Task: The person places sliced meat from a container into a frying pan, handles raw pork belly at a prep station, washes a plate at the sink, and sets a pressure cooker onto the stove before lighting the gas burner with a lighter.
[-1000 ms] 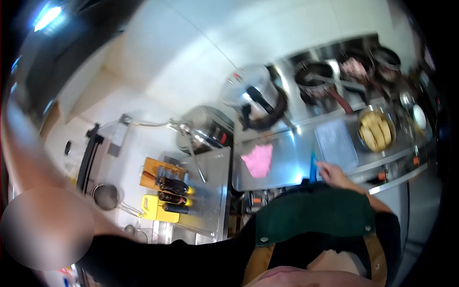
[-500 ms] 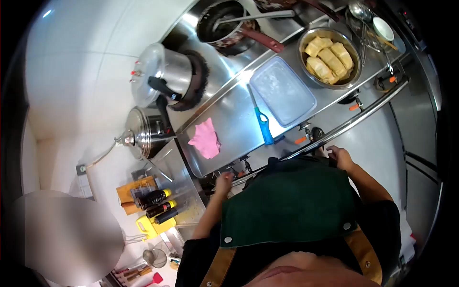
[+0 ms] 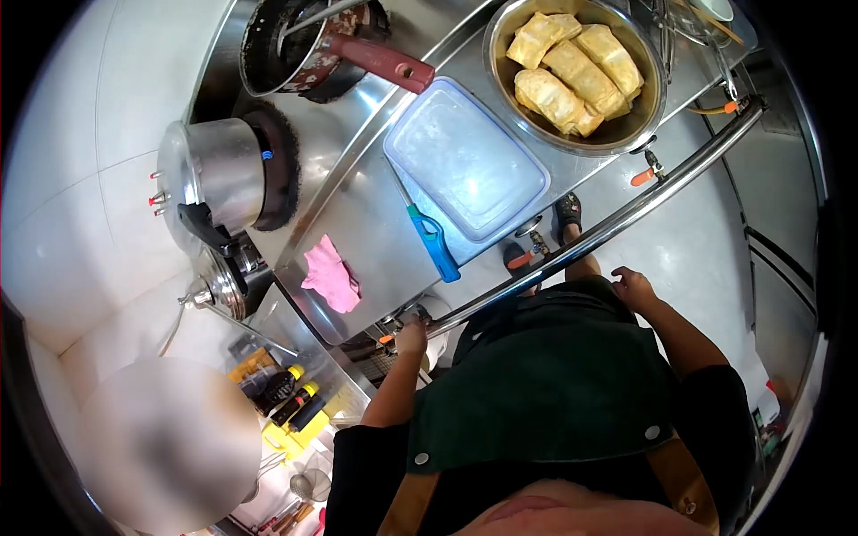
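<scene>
My left hand (image 3: 411,337) is down at the stove's front edge, its fingers closed at a gas valve with an orange handle (image 3: 386,339); the fingers partly hide the valve. My right hand (image 3: 633,289) hangs beside my green apron (image 3: 536,393), fingers loosely bent and apart, with nothing in it. On the steel ledge above my left hand lie a pink cloth (image 3: 332,275) and a blue long-necked lighter (image 3: 435,246). A pressure cooker (image 3: 219,174) stands on a back burner, with a small blue spot showing at its base.
A lidded plastic container (image 3: 469,161) and a steel bowl of yellowish wrapped rolls (image 3: 585,76) sit on the ledge. A red-handled saucepan (image 3: 380,62) is behind them. A steel rail (image 3: 608,223) runs along the front. Sauce bottles (image 3: 295,404) stand at lower left, near a blurred round area.
The view has shifted forward and to the right over the stove. My left hand has reached to the gas valve. A blue spot now shows under the pressure cooker.
</scene>
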Demonstrator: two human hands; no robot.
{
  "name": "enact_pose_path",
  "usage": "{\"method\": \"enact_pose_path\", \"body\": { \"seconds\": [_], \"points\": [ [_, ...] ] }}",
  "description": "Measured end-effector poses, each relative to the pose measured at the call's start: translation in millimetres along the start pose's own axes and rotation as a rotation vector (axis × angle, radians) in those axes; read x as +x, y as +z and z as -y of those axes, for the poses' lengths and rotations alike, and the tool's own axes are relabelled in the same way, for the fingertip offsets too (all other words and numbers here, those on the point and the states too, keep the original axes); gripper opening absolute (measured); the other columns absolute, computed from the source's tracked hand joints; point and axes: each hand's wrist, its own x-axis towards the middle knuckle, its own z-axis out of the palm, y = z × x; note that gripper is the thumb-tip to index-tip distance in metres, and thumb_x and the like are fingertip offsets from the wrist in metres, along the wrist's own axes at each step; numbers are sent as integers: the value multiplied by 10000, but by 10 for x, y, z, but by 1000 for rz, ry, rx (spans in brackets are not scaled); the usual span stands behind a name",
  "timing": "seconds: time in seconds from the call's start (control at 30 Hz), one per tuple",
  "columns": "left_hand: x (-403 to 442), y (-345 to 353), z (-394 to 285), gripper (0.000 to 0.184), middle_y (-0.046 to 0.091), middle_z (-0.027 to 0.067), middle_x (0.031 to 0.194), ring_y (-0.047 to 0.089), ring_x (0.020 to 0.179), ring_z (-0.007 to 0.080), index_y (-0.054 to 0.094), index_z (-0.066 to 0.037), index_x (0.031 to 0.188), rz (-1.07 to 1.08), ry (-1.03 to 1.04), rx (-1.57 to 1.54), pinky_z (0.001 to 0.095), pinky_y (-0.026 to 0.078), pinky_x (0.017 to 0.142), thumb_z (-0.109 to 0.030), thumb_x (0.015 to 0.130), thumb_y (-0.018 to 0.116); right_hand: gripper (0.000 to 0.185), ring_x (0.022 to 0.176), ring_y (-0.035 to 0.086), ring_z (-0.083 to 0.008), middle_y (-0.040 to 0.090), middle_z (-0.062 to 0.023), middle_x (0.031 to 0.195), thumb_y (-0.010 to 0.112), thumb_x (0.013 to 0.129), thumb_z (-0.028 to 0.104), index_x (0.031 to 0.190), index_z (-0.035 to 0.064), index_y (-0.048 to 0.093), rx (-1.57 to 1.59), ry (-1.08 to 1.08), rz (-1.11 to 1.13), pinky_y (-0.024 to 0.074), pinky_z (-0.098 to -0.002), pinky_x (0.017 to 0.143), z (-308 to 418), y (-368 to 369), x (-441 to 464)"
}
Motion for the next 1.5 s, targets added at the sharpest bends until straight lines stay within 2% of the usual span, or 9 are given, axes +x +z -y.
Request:
{"method": "enact_pose_path", "body": {
  "seconds": [0.17,0.37,0.67,0.87,1.17,1.5],
  "points": [
    [52,100,82,303,605,200,795,588,740,374,436,-67,951,-22,38,33,458,452,602,-356,856,439,269,699,590,-316,612,-148,750,585,749,209,983,79,557,-31,23,-19,474,-383,631,-307,4,65],
    [73,50,55,270,601,207,798,580,759,382,433,-101,955,60,-22,-11,469,440,617,-354,862,420,312,701,595,-292,613,-135,744,596,723,143,1019,71,528,87,-11,-44,477,-369,631,-275,-72,113],
    [95,-14,117,228,594,218,824,578,766,387,431,-89,985,98,66,7,467,445,624,-278,857,430,327,697,597,-288,611,-134,745,590,728,183,1022,55,526,84,-6,-49,479,-367,626,-248,-173,158],
    [55,-137,50,209,592,222,836,575,777,390,420,-68,977,111,84,32,466,447,647,-230,848,442,332,645,592,-277,599,-144,707,599,715,155,1015,36,523,138,-51,-63,473,-353,596,-232,-106,226],
    [94,-92,116,188,590,221,848,572,793,392,412,-85,976,184,22,-25,459,442,650,-232,857,412,338,659,599,-282,611,-139,725,601,722,173,1024,42,520,110,-15,-35,477,-360,603,-102,-170,250],
    [69,-192,45,173,592,201,884,577,810,376,403,-97,992,213,50,19,448,447,662,-188,844,399,369,670,603,-272,610,-139,735,613,711,164,1042,35,514,126,-16,-15,481,-352,610,-78,-195,267]
  ]
}}
